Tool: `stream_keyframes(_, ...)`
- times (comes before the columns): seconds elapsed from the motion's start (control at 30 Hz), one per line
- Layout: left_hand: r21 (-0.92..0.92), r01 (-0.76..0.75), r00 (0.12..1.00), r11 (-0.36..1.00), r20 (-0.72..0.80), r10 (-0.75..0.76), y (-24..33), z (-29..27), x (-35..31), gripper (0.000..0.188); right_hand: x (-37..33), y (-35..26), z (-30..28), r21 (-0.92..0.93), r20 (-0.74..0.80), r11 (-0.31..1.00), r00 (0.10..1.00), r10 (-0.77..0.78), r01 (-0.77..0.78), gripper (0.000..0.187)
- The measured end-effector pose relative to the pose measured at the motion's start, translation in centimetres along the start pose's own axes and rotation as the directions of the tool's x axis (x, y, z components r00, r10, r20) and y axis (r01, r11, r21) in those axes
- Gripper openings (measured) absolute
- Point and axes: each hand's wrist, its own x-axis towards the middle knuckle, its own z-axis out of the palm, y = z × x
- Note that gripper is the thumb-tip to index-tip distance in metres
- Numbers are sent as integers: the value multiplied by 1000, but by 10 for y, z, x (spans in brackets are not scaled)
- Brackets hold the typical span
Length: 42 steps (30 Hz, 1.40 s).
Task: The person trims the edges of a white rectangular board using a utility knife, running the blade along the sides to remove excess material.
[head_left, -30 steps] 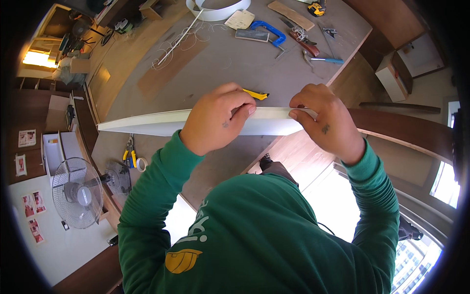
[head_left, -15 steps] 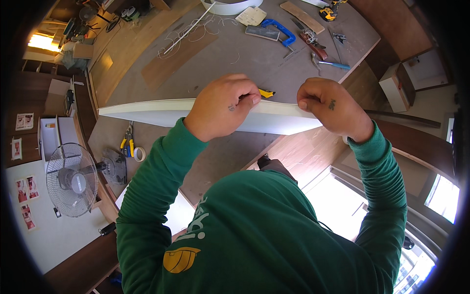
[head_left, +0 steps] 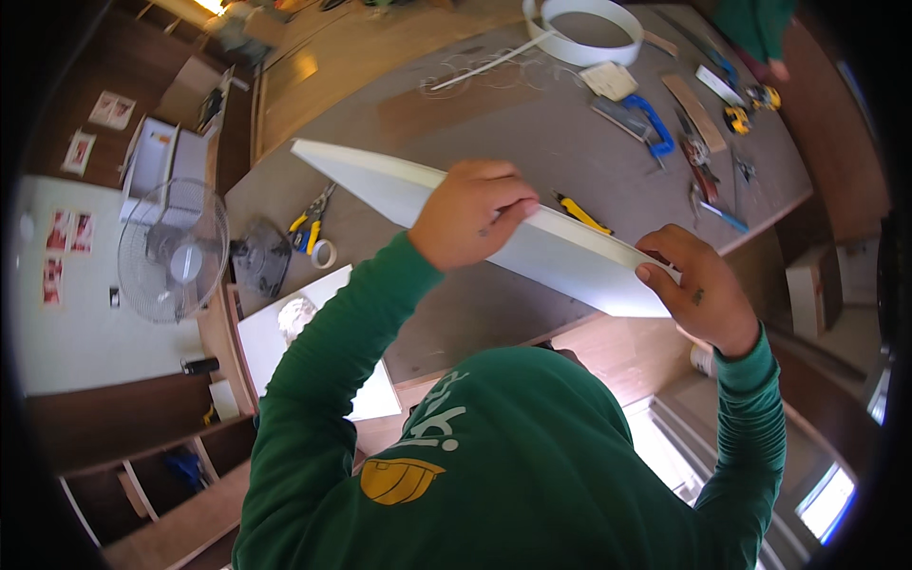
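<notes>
A long white panel point(head_left: 556, 275) stands on its long edge across the near part of the table, its left end farther away than its right. My left hand point(head_left: 478, 214) is closed in a pinch at the panel's upper edge, near the middle. At the right end, my right hand point(head_left: 701, 293) grips the panel with the thumb on the near face and the fingers over the edge. Just beyond the panel lies a yellow and black utility knife point(head_left: 581, 215). Under my fingertips the edge is hidden.
On the brown table point(head_left: 408, 313) lie pliers point(head_left: 309, 224), a tape roll point(head_left: 324, 254), a blue clamp point(head_left: 655, 128), a hammer point(head_left: 717, 214), a coil of white edging point(head_left: 622, 52) and a yellow drill point(head_left: 750, 106). A fan point(head_left: 176, 252) stands left. Another person's green sleeve point(head_left: 755, 28) shows far right.
The panel has turned, its right end coming nearer to me and its left end going farther away. My right hand has moved nearer and opened its grip around the panel's end. The whole view has shifted.
</notes>
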Motion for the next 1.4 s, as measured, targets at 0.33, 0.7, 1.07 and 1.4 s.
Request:
stream_keyframes(0.33,61,163,984,985,-79,-158,-61,-78,-56,9,113,-56,77,-48,64,978,978,-198,202,16)
stream_keyframes(0.7,69,394,918,917,-81,-388,-74,-76,-70,22,143,-68,86,21,242,998,969,55,-62,16)
stream_keyframes(1.07,203,492,852,847,-310,-421,-164,-167,-150,34,128,-67,105,46,92,997,994,54,-59,14)
stream_keyframes(1.4,-50,613,749,789,-283,-600,-162,-169,-145,47,114,-80,118,-16,3,999,999,46,-46,15)
